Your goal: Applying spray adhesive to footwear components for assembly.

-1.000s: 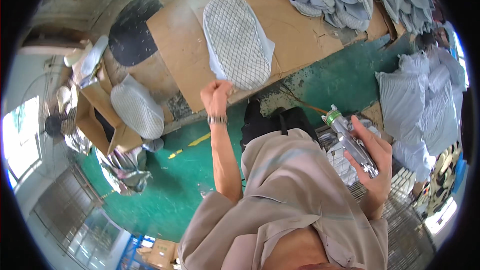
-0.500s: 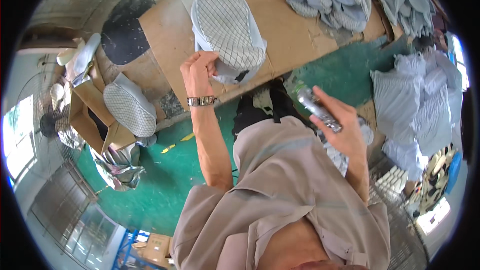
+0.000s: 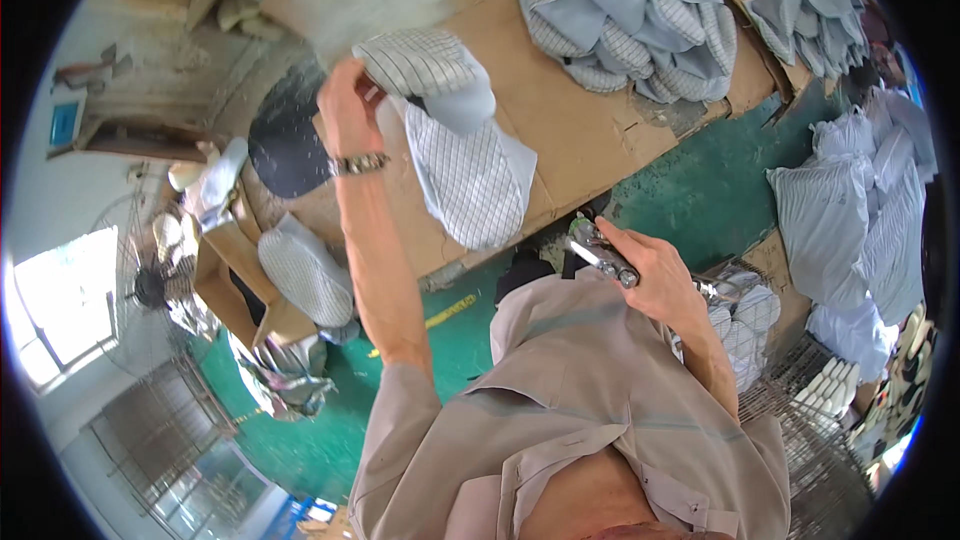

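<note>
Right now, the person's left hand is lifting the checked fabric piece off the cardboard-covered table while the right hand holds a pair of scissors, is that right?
Not quite: the right hand holds a metal gun-shaped tool, not scissors, as the head view shows. The rest stands: the left hand is lifting the checked fabric piece off the cardboard-covered table.

Against the far wall, left of the cardboard-covered table [image 3: 590,130], there's a small blue square sign [image 3: 64,123] with a pale border. Below the table's left end sit open brown cardboard boxes [image 3: 240,285], flaps up, one holding a pale checked piece. Just beneath them, a crumpled silvery plastic bag [image 3: 285,385] lies on the green floor. No screens or readable labels show.
</note>
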Demonstrator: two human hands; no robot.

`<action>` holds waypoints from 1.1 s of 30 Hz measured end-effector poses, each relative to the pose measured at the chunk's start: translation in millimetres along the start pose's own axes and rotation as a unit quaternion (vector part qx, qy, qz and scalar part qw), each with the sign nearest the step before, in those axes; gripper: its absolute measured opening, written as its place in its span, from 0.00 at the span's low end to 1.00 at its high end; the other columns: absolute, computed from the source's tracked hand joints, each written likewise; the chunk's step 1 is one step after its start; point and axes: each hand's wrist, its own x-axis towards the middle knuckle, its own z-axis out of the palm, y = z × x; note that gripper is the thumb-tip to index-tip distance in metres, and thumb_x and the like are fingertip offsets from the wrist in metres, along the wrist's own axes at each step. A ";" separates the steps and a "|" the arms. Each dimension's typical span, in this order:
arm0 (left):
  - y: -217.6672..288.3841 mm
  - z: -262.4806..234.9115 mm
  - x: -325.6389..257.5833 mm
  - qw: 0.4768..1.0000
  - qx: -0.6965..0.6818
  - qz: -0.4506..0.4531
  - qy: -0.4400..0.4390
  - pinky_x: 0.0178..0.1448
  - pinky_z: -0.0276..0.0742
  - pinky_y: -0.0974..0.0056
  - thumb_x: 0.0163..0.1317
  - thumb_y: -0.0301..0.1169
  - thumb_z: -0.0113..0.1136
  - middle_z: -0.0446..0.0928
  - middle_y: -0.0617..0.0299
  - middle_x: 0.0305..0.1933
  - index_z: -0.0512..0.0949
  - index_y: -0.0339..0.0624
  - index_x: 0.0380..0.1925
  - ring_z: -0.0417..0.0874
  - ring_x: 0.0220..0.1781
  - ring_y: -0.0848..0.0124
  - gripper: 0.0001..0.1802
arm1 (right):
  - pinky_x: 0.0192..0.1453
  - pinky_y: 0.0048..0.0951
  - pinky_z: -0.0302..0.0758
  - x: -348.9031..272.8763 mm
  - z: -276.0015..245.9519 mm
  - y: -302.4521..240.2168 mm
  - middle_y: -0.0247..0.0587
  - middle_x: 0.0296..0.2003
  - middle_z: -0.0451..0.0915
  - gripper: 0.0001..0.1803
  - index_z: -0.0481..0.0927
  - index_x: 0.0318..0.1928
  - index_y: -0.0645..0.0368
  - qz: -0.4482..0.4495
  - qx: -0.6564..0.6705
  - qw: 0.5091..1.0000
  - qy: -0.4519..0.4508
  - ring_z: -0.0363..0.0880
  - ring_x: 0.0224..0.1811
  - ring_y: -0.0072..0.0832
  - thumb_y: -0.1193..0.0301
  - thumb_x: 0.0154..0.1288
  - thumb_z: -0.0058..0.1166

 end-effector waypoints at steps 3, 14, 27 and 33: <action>19.7 48.5 75.7 0.994 0.088 0.020 -0.064 0.44 0.82 0.55 0.66 0.35 0.57 0.82 0.62 0.35 0.81 0.42 0.35 0.83 0.38 0.67 0.09 | 0.52 0.46 0.77 -6.3 -3.2 17.5 0.57 0.47 0.82 0.42 0.72 0.68 0.61 0.002 0.018 0.999 0.040 0.80 0.48 0.55 0.84 0.44 0.56; 0.2 289.7 205.5 0.958 0.047 0.170 -0.226 0.42 0.86 0.61 0.65 0.27 0.58 0.83 0.54 0.37 0.79 0.32 0.36 0.86 0.38 0.65 0.07 | 0.53 0.43 0.78 -50.1 -23.2 60.4 0.56 0.48 0.83 0.34 0.73 0.66 0.62 0.145 0.033 0.983 0.107 0.82 0.48 0.54 0.74 0.58 0.67; -171.3 71.5 22.4 0.781 0.549 0.288 -0.080 0.68 0.70 0.47 0.65 0.41 0.63 0.76 0.43 0.64 0.74 0.37 0.63 0.75 0.65 0.44 0.29 | 0.54 0.38 0.79 -22.8 -59.5 92.8 0.55 0.46 0.83 0.35 0.74 0.66 0.63 0.062 0.072 0.993 0.069 0.83 0.47 0.50 0.73 0.56 0.69; -194.6 -58.2 -145.5 0.612 0.758 0.173 -0.142 0.81 0.41 0.35 0.63 0.51 0.61 0.50 0.43 0.82 0.64 0.42 0.73 0.46 0.83 0.40 0.42 | 0.50 0.35 0.79 3.4 -97.2 75.9 0.54 0.45 0.83 0.37 0.74 0.68 0.60 -0.021 0.110 0.992 0.051 0.83 0.43 0.47 0.81 0.55 0.67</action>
